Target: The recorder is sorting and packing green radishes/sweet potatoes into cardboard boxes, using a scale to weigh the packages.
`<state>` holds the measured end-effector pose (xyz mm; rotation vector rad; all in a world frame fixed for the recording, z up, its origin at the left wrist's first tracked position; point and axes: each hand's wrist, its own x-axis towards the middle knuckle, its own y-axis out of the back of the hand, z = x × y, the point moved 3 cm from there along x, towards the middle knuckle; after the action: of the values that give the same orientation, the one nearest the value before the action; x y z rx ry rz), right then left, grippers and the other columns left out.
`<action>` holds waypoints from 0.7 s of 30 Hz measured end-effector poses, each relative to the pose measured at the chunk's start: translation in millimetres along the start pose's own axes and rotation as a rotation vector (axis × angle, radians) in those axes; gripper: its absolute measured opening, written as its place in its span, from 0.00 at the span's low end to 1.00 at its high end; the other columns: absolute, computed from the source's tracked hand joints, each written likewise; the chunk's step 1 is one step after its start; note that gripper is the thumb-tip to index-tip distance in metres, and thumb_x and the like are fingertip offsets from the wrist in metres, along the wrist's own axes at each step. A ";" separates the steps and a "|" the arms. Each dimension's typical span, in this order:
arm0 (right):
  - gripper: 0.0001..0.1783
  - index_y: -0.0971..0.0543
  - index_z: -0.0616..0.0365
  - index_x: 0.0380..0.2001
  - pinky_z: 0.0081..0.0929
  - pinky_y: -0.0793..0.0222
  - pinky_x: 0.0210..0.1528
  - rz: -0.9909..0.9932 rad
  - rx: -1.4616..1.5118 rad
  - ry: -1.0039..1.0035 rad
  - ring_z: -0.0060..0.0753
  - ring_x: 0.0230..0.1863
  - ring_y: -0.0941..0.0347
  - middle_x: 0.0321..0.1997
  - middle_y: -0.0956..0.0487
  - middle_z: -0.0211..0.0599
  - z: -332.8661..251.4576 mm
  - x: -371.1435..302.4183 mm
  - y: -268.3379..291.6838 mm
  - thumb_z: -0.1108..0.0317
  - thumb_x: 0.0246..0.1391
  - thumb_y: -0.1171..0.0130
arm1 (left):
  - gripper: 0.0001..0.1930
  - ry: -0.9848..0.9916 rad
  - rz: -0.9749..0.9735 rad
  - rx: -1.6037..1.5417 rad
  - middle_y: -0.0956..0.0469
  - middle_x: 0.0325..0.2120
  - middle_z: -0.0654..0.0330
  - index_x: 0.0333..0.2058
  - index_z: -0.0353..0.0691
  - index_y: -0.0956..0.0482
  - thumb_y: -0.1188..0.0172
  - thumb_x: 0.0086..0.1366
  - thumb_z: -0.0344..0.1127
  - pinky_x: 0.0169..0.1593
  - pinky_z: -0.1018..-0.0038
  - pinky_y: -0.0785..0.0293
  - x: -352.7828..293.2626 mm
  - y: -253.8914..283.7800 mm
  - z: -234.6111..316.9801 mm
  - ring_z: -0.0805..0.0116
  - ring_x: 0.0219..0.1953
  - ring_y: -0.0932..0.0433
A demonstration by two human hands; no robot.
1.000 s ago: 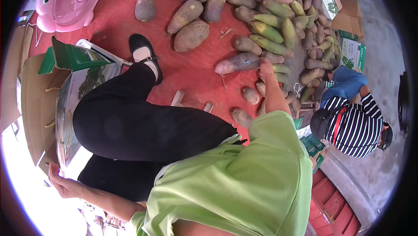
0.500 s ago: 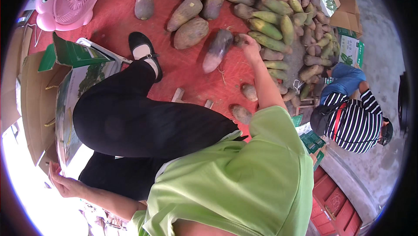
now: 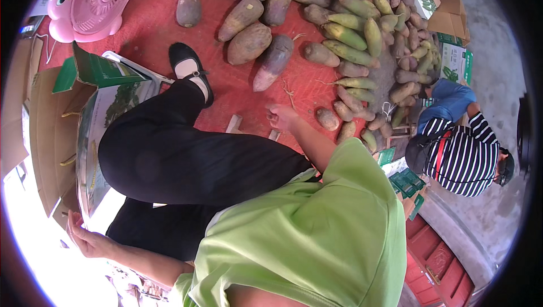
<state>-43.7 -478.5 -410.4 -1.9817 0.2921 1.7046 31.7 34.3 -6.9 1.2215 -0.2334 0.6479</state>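
Observation:
My right hand point(image 3: 281, 117) hangs over the red floor covering, fingers loosely curled and apart, with nothing seen in it. Just beyond it lies a dark purple radish point(image 3: 274, 62) with a pale pink end and a thin root. Another radish point(image 3: 320, 54), rounder and dull brown-purple, rests to the right beside the big pile of green and purple radishes point(image 3: 350, 38). At the lower left, my left hand point(image 3: 87, 239) is held beside an open carton point(image 3: 85, 148), fingers partly stretched and holding nothing visible. Bright light washes out some of its outline.
My bent leg in black trousers point(image 3: 198, 160) crosses the middle. A pink plastic basin point(image 3: 96, 4) stands at the far left. At the right, a person in a striped top point(image 3: 461, 157) bends beside the pile. More cartons point(image 3: 449, 15) stand behind it.
My right hand has left the brown-purple radish by the pile and drawn back toward me. The dark purple radish has shifted slightly left, nearer the others. My left hand stays nearly in place.

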 end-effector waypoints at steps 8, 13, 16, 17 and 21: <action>0.17 0.29 0.52 0.50 0.33 0.37 0.45 -0.052 0.064 0.023 0.28 0.45 0.30 0.47 0.26 0.28 -24.5 22.7 -45.3 0.73 0.58 0.57 | 0.17 -0.015 -0.039 -0.031 0.22 0.37 0.55 0.41 0.30 0.21 0.58 0.71 0.36 0.43 0.73 0.23 0.1 -2.7 -2.1 0.67 0.38 0.22; 0.17 0.29 0.53 0.49 0.35 0.37 0.45 -0.157 0.172 0.050 0.30 0.45 0.29 0.45 0.26 0.30 -29.7 36.6 -76.4 0.74 0.56 0.56 | 0.20 -0.042 -0.018 -0.034 0.22 0.34 0.56 0.40 0.29 0.21 0.58 0.72 0.40 0.38 0.74 0.26 0.1 -4.9 5.8 0.68 0.34 0.24; 0.15 0.28 0.54 0.47 0.35 0.36 0.43 -0.164 0.260 0.067 0.31 0.43 0.28 0.42 0.25 0.31 -29.0 47.4 -87.9 0.74 0.56 0.56 | 0.20 -0.059 -0.036 -0.004 0.22 0.34 0.56 0.40 0.28 0.21 0.58 0.72 0.39 0.39 0.74 0.26 0.4 -4.3 5.2 0.68 0.34 0.24; 0.14 0.28 0.54 0.46 0.34 0.36 0.42 -0.144 0.309 0.086 0.31 0.41 0.28 0.41 0.24 0.31 -28.2 51.9 -88.4 0.73 0.57 0.56 | 0.19 -0.065 -0.048 -0.002 0.22 0.34 0.56 0.39 0.28 0.21 0.58 0.72 0.38 0.39 0.74 0.25 0.9 -4.2 4.1 0.68 0.34 0.24; 0.11 0.26 0.53 0.41 0.33 0.35 0.41 -0.107 0.374 0.096 0.32 0.40 0.27 0.38 0.23 0.31 -25.5 61.0 -87.8 0.73 0.57 0.55 | 0.18 -0.105 -0.065 -0.003 0.22 0.35 0.55 0.39 0.28 0.22 0.57 0.71 0.36 0.39 0.74 0.25 1.2 -5.9 6.4 0.67 0.34 0.24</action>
<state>31.4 -407.0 -446.8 -1.7694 0.4908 1.3746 37.2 27.6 -8.7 1.2567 -0.2811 0.5279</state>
